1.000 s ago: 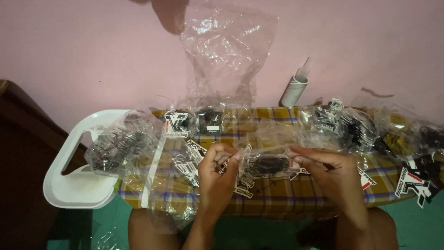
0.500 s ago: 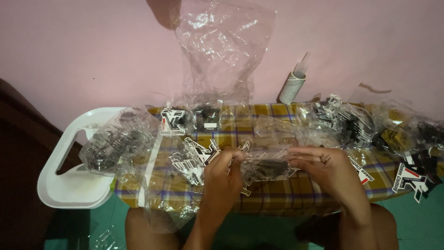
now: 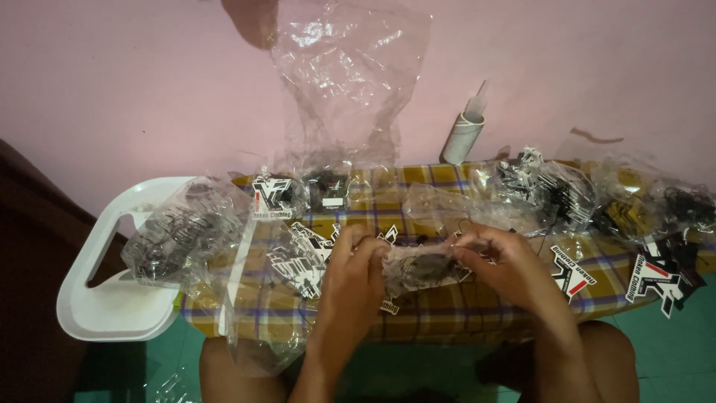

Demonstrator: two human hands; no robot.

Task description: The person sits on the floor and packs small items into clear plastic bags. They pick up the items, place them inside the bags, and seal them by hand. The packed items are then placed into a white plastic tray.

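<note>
A single head-worn camera looks steeply down, close over the plaid-covered tabletop (image 3: 447, 313), facing the pink wall (image 3: 134, 89).

A home packing corner: pink wall (image 3: 112, 89), plaid-clothed low table (image 3: 462, 313), white plastic stool (image 3: 97, 306), bagged tags (image 3: 179, 227).

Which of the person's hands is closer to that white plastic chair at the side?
Left. The left hand is nearer the white plastic chair, though apart from it; the right hand is farther along the checked cloth.
</note>
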